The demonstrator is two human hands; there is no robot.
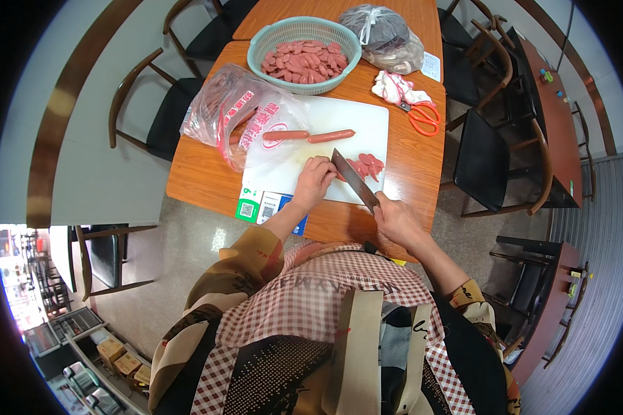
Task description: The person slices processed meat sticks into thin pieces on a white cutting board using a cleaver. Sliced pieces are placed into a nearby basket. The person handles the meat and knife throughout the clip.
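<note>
My right hand [398, 219] grips the handle of a cleaver [357, 181], whose blade slants up and left over a white cutting board [366, 120]. Close to the blade's tip, the bent fingers of my left hand [314, 179] press on a sausage, mostly hidden under them. Beyond the blade lies a small pile of sausage slices [367, 166]. Farther up the board are two whole sausages, one on the right [332, 136] and one on the left [285, 135]. A clear plastic bag [228, 104] with red print holds more sausages and overlaps the board's left side.
A pale green plastic colander [254, 54] of sausage slices stands at the back. Beside it sits a tied plastic bag [384, 39]. Scissors [424, 118] with orange handles lie by a white cloth item [401, 88]. Code cards [268, 207] lie at the wooden table's [202, 171] front edge. Chairs [483, 161] flank it.
</note>
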